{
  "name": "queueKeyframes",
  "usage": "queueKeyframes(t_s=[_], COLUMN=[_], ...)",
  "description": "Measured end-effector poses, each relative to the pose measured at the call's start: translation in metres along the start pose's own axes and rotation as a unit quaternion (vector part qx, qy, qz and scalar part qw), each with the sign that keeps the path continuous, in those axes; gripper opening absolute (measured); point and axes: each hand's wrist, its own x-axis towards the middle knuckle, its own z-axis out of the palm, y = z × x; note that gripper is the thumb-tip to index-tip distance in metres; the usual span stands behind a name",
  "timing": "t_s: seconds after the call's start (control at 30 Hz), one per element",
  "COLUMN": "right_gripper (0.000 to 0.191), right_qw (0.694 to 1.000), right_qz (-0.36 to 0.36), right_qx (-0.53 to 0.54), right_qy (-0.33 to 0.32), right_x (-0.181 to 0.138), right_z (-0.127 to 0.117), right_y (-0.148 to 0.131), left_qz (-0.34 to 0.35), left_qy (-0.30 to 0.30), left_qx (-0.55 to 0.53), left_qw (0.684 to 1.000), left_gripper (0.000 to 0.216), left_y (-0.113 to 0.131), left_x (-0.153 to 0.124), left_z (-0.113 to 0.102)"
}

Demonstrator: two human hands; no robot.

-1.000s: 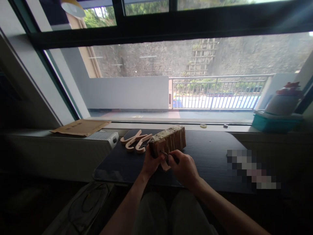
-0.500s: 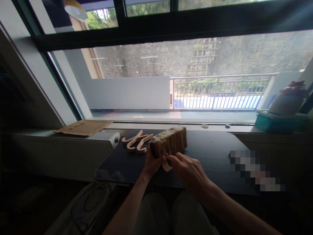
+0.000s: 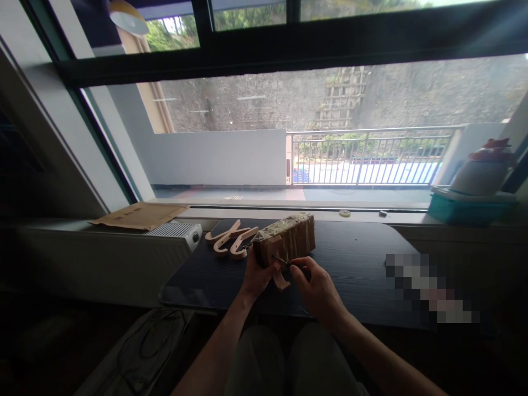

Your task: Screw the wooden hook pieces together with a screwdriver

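On a dark counter [image 3: 355,269], three pale wooden hooks [image 3: 238,254] lie just left of a brown, tape-wrapped block [image 3: 296,241]. At the block's near end, the left hand [image 3: 256,273] has its fingers clasping a fourth hook [image 3: 281,281] against it. Right of that end, the right hand [image 3: 318,283] has its fingers closed around a slim tool [image 3: 284,262], tip at the fourth hook. Beyond the block, far right, a teal box [image 3: 470,209] sits on the windowsill [image 3: 406,215].

On the bench [image 3: 350,269], three hooks [image 3: 223,242] lie left of the block [image 3: 297,236]; one more hook [image 3: 281,282] is at the block's near end, between the left hand [image 3: 256,276] and the right hand [image 3: 319,287]. Behind, the sill [image 3: 247,213] carries a ring [image 3: 345,213] and, farther right, a box [image 3: 470,209] beneath a container [image 3: 482,177]. A radiator [image 3: 127,267] stands left.
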Motion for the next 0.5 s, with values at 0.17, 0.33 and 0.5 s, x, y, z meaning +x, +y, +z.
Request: queueKeyframes(t_s=[0.17,0.33,0.5], right_gripper=[0.032,0.031,0.037], right_qw=[0.995,0.925,0.893], right_qz=[-0.065,-0.24,-0.275], right_qx=[-0.074,-0.289,-0.351], right_qy=[-0.032,-0.049,-0.053], right_x=[0.0,-0.008,-0.006], right_z=[-0.012,-0.017,-0.017], right_y=[-0.009,-0.013,-0.004], left_qz=[-0.005,-0.029,-0.027], left_qy=[-0.002,-0.012,-0.018], left_qx=[-0.008,0.02,0.012], left_qw=[1.0,0.999,0.999], left_gripper=[0.066,0.06,0.057], left_y=[0.001,0.004,0.003], left_x=[0.001,0.0,0.001], left_z=[0.0,0.002,0.002])
